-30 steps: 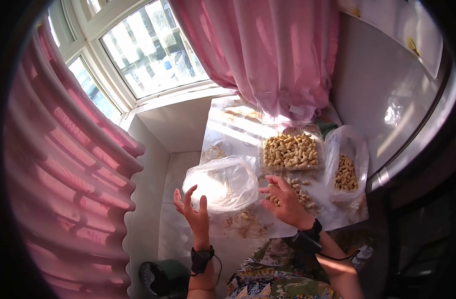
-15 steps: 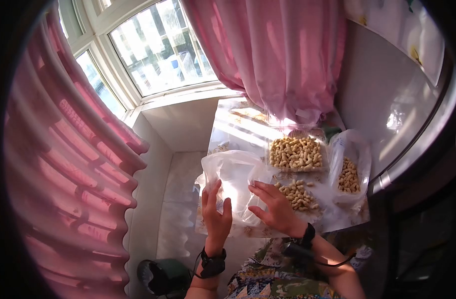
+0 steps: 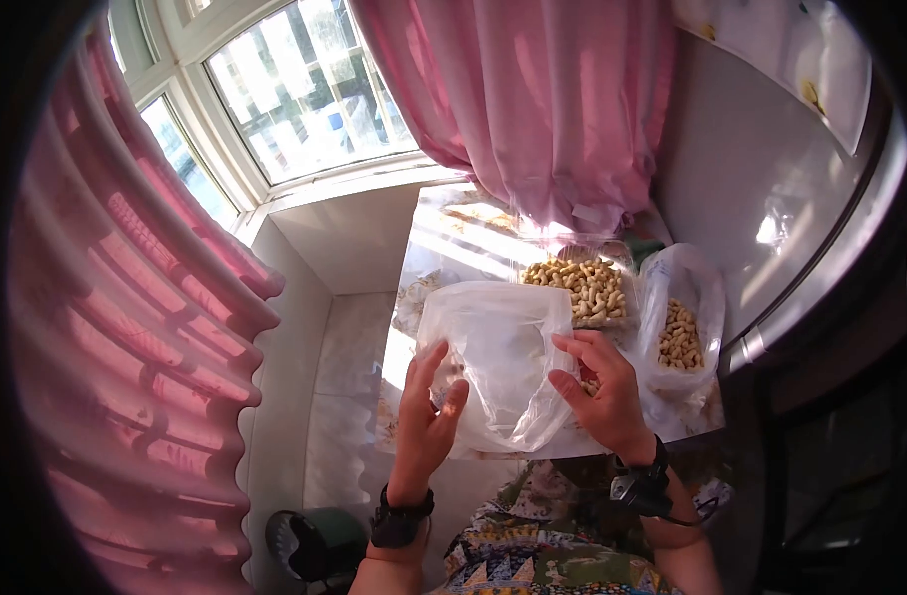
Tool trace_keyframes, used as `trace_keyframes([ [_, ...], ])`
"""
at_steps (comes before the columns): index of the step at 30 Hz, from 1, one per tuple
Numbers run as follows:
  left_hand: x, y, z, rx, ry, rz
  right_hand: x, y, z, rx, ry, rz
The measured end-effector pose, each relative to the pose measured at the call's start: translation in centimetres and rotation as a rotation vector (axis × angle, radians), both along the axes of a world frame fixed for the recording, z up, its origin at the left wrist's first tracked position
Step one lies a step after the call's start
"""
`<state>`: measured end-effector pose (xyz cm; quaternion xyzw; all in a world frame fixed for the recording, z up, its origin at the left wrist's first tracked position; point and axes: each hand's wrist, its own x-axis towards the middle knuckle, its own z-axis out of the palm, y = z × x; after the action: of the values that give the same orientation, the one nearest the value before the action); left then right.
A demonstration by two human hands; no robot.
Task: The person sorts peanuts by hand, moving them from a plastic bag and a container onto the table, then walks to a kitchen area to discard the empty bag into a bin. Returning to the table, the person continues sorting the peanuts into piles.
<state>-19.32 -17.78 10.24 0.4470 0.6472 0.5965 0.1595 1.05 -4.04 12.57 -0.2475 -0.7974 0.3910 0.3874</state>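
Note:
A white, translucent plastic bag (image 3: 498,347) lies spread on the table in front of me. At its left side is my left hand (image 3: 429,421), thumb and fingers apart. My right hand (image 3: 609,402) is by the bag's right edge, its thumb held away from the fingers; whether either hand touches the plastic is hard to tell. Behind the bag stands a clear box of unshelled peanuts (image 3: 582,286). A small heap of loose peanuts (image 3: 589,385) is mostly hidden by my right hand.
To the right, another plastic bag (image 3: 711,297) stands open with peanuts inside. The patterned table (image 3: 424,253) meets a pink curtain (image 3: 553,109) at the back. A dark green bin (image 3: 335,540) is on the floor at lower left.
The bag now lies wider and flatter, shifted to the right over part of the loose peanuts. My right hand has moved right, away from the left. The view has shifted slightly.

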Motion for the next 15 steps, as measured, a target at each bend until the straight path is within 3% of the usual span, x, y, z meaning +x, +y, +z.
trace_keyframes([
  [2, 1.5, 0.2, 2.2, -0.095, -0.071, -0.060, 0.7, -0.1, 0.6, 0.035, 0.015, -0.021],
  [8, 3.0, 1.4, 0.6, -0.042, 0.045, -0.108, 2.0, -0.3, 1.0, 0.033, 0.003, -0.055],
  [15, 2.6, 1.1, 0.3, -0.079, -0.002, -0.147, 3.8, 0.9, 0.5, -0.073, 0.006, -0.106],
])
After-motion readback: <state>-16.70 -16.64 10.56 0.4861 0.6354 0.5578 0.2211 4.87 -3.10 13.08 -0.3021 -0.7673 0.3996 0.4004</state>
